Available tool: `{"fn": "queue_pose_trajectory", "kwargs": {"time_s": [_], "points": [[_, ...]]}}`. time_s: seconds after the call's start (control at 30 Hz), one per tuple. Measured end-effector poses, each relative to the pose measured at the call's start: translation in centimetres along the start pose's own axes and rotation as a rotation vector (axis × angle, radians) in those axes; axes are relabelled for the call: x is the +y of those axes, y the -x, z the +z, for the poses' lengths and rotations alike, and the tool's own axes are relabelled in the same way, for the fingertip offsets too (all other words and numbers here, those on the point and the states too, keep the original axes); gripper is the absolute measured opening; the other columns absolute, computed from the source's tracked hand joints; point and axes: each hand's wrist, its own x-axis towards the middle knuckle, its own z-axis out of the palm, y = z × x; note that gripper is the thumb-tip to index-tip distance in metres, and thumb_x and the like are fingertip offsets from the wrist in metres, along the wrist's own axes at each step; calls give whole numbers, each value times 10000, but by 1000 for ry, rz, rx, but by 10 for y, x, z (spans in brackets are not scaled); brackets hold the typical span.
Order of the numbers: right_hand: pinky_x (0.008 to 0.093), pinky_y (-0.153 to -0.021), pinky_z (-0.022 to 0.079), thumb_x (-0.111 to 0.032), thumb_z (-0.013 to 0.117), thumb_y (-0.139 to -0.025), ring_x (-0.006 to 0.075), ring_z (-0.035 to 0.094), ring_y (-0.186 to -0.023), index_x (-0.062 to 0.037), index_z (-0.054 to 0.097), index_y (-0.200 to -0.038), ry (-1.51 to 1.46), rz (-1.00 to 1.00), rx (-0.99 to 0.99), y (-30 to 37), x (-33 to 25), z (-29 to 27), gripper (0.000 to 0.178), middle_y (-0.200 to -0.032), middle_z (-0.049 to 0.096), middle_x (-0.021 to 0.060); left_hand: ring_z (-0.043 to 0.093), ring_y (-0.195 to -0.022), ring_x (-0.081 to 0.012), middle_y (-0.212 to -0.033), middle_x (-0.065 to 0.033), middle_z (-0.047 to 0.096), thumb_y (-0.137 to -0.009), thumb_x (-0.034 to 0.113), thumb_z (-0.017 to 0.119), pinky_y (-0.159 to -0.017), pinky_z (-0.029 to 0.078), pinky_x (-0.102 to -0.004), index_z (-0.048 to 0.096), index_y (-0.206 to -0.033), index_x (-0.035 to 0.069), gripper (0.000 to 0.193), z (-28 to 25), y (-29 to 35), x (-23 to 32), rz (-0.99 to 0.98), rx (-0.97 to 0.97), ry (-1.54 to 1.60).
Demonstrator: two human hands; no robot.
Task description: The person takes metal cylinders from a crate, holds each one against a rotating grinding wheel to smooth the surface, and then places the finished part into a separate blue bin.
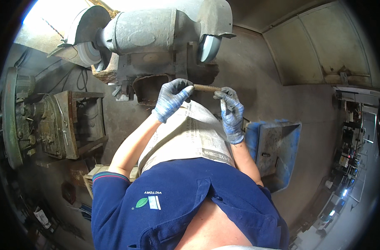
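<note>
Gripping a short brown rod point(206, 88) at either end, gloved left hand point(172, 98) and right hand point(231, 113), below the bench grinder point(148, 31).

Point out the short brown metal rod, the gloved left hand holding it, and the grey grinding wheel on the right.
Short brown metal rod point(207, 88), head view, bare middle.
Gloved left hand point(172, 98), head view, back of hand.
Grey grinding wheel point(208, 47), head view, exposed face.
</note>
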Motion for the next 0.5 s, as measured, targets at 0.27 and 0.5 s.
{"fn": "queue_pose_trajectory", "kwargs": {"time_s": [0.27, 0.5], "points": [[208, -773, 452, 30, 580, -834, 108, 581, -865, 39, 646, -970, -105, 65, -10, -30, 24, 0, 152, -1013, 577, 54, 570, -751, -66, -855, -36, 645, -860, 63, 607, -685, 504, -207, 623, -993, -37, 167, 7, -26, -14, 38, 154, -108], [286, -828, 467, 31, 519, -858, 170, 581, -920, 23, 645, -994, -12, 91, -57, -45, 45, -9, 185, -1074, 551, 94, 584, -732, -74, -856, -59, 650, -860, 54, 601, -671, 509, -215, 621, -993, -43, 165, 11, -45, -28, 18, 226, -117]]}}
